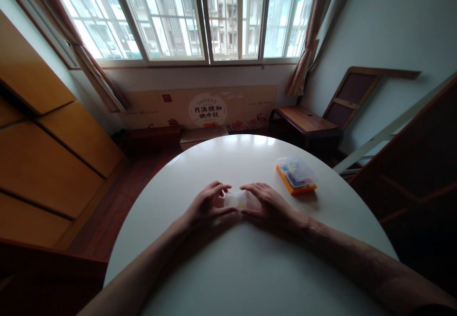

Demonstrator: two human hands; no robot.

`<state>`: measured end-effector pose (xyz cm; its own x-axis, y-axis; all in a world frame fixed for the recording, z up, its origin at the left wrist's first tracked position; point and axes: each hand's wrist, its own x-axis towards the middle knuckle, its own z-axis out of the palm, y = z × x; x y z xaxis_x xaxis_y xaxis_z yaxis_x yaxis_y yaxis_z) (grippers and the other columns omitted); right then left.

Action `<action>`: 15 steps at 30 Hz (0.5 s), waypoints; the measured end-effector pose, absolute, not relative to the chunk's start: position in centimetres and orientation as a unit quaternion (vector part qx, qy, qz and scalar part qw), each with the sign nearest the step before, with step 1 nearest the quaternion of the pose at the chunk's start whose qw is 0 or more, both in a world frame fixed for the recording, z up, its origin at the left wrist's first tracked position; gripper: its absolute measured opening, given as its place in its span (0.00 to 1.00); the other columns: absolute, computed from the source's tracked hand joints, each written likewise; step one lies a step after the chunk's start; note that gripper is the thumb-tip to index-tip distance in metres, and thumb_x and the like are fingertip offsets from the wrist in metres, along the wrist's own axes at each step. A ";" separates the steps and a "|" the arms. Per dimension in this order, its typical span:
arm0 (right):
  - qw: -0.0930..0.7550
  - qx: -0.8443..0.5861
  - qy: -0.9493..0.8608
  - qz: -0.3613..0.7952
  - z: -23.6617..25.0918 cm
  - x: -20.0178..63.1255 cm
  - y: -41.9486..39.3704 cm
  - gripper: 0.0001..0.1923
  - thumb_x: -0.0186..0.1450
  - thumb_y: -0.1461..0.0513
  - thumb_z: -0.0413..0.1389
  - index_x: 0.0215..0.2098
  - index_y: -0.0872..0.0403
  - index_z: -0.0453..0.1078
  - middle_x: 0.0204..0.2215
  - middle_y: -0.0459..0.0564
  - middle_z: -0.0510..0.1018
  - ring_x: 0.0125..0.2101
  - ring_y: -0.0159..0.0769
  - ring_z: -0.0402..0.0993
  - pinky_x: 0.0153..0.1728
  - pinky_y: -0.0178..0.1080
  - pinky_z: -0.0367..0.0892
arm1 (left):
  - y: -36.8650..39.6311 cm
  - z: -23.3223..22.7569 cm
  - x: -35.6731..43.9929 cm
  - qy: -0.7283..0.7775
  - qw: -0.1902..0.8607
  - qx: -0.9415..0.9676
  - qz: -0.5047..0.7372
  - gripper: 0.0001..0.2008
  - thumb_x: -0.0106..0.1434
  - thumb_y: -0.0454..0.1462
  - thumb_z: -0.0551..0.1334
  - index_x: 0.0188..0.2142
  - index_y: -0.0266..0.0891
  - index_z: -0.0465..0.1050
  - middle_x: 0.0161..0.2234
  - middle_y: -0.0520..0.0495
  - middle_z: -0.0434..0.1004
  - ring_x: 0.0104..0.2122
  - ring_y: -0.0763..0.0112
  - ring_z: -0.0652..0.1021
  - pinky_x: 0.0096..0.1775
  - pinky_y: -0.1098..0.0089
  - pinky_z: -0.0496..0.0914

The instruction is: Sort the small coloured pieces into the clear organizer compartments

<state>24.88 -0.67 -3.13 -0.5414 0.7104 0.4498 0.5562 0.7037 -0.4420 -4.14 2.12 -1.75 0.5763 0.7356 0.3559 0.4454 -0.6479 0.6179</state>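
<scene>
Between my hands, in the middle of the round white table [228, 163], is a small whitish translucent container [235, 201] with a faint yellowish spot inside. My left hand [210, 202] curves around its left side, thumb in front and fingers behind. From the right, my right hand [266, 205] grips it in the same way, with the thumb along the near edge. Part of the container is hidden by the fingers, so its full shape and what it holds cannot be made out.
An orange case [296, 190] with a clear lid [298, 169] stands on the table to the right, beyond my right hand. Past the far edge are a wooden chair [305, 118] and a cardboard box [202, 136]. Wooden cabinets [46, 159] line the left side.
</scene>
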 end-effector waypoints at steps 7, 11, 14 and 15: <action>0.306 -0.356 -0.879 0.080 -1.8 25.1 -0.8 0.25 0.66 0.59 0.69 0.60 0.51 0.74 0.50 0.56 0.82 0.49 0.50 0.79 0.53 0.51 0.77 | 1.9 -1.5 -3.9 0.352 0.185 0.873 0.283 0.26 0.68 0.54 0.72 0.57 0.44 0.76 0.51 0.42 0.80 0.48 0.58 0.82 0.52 0.57 0.78; 0.354 -0.398 -0.846 0.009 1.5 27.7 -0.5 0.21 0.69 0.59 0.64 0.60 0.50 0.73 0.46 0.54 0.80 0.47 0.49 0.77 0.52 0.50 0.75 | 2.0 -1.5 -4.1 0.349 0.171 0.878 0.279 0.22 0.71 0.49 0.69 0.59 0.44 0.74 0.53 0.42 0.80 0.49 0.58 0.82 0.53 0.57 0.77; 0.388 -0.463 -0.793 -0.074 3.7 31.6 0.5 0.20 0.70 0.56 0.62 0.58 0.51 0.74 0.43 0.53 0.78 0.45 0.49 0.76 0.53 0.51 0.74 | 2.2 -1.6 -4.2 0.341 0.168 0.883 0.277 0.21 0.72 0.46 0.67 0.60 0.45 0.72 0.54 0.41 0.80 0.50 0.58 0.82 0.55 0.58 0.77; 0.393 -0.485 -0.775 -0.101 4.1 33.1 0.9 0.21 0.70 0.54 0.62 0.58 0.52 0.74 0.41 0.53 0.78 0.43 0.49 0.76 0.51 0.50 0.74 | 2.2 -1.7 -4.1 0.339 0.167 0.884 0.274 0.20 0.72 0.46 0.67 0.60 0.45 0.72 0.54 0.41 0.80 0.51 0.58 0.82 0.56 0.58 0.76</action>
